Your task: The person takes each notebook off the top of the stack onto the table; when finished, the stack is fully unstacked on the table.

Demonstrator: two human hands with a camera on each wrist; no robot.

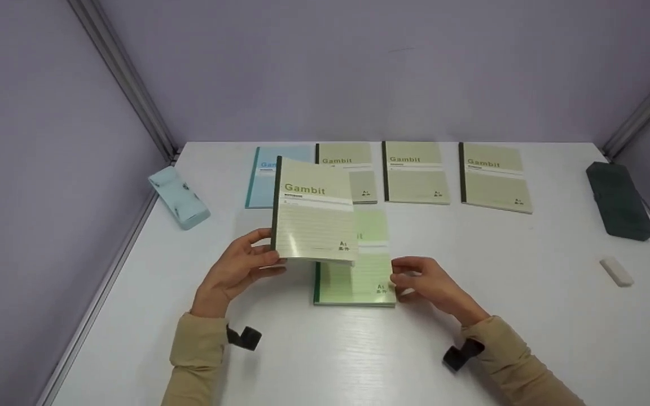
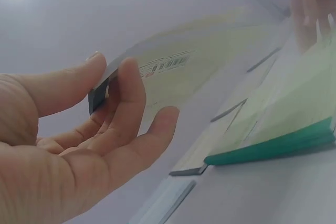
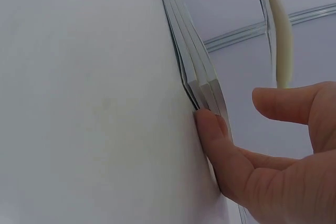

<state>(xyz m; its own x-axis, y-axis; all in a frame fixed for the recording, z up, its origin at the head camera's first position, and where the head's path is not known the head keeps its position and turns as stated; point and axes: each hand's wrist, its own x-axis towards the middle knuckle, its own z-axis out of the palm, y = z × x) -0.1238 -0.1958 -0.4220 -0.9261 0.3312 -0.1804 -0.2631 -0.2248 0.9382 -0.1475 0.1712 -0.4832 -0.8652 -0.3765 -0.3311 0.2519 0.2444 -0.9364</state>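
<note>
My left hand (image 1: 233,269) pinches a yellow-beige Gambit notebook (image 1: 315,228) by its dark spine, thumb on the front cover and fingers behind. The notebook is raised and tilted above the table; its back cover with a barcode (image 2: 170,64) shows in the left wrist view. Below it lies a stack of notebooks with a light green one (image 1: 378,268) on top, green spine to the left, partly hidden by the raised notebook. At the stack's right edge, the fingers of my right hand (image 1: 435,286) touch the side, while its thumb (image 3: 286,103) stands apart from the stack.
Along the back lie a blue notebook (image 1: 260,192), partly covered in view, and three beige notebooks (image 1: 346,155) with dark spines. A light blue pencil case (image 1: 179,197) is at the left, a dark green case (image 1: 621,200) at the right, near a white eraser (image 1: 616,272). Walls enclose the table.
</note>
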